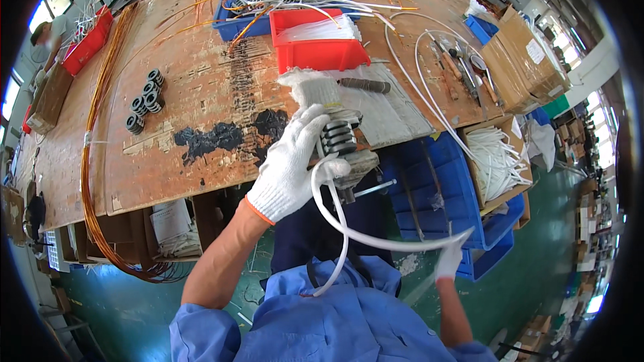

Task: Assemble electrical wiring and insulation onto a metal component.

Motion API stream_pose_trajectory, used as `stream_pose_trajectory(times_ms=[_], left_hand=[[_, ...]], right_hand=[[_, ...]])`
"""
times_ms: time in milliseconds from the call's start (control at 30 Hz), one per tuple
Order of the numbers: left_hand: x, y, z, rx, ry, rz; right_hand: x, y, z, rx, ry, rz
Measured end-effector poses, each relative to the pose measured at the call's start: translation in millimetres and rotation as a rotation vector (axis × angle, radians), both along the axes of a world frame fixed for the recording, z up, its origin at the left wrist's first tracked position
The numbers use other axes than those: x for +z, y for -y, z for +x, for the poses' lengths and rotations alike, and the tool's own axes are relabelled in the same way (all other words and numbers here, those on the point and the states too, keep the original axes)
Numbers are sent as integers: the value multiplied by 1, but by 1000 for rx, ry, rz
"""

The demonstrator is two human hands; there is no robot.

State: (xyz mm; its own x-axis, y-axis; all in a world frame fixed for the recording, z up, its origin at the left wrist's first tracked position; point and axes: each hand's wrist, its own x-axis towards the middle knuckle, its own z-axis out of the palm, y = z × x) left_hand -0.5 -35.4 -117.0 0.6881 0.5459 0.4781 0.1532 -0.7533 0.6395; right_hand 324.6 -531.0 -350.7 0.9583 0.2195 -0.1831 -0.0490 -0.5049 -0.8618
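Note:
My left hand (292,161), in a white knit glove with an orange cuff, is closed round a black ribbed coil piece (339,137) at the table's front edge. A white sleeved tube (376,243) starts by its thumb, loops down in front of my blue shirt and runs to the right. At that tube's far end is my right hand (449,261), gloved and somewhat blurred, with its fingers closed on the tube. Below the black piece sits a metal vise (359,164) with a bar handle, partly hidden by the left hand.
Several black ring-shaped coils (145,102) lie on the worn wooden table (201,94). A red bin (322,55) of white strips stands before a blue bin (235,30) of tangled tubes. Copper-coloured wires (87,161) hang at left. Tools (463,74), cardboard boxes (526,60) and blue crates (429,181) are at right.

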Motion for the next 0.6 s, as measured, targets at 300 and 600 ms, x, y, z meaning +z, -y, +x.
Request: stream_pose_trajectory(times_ms=[300, 600], left_hand=[[-11, -4, 9, 20, 191, -81], [-10, 0, 16, 42, 141, -137]], right_hand=[[382, -511, -48, 771, 87, 540], [442, -751, -80, 824, 762, 510]])
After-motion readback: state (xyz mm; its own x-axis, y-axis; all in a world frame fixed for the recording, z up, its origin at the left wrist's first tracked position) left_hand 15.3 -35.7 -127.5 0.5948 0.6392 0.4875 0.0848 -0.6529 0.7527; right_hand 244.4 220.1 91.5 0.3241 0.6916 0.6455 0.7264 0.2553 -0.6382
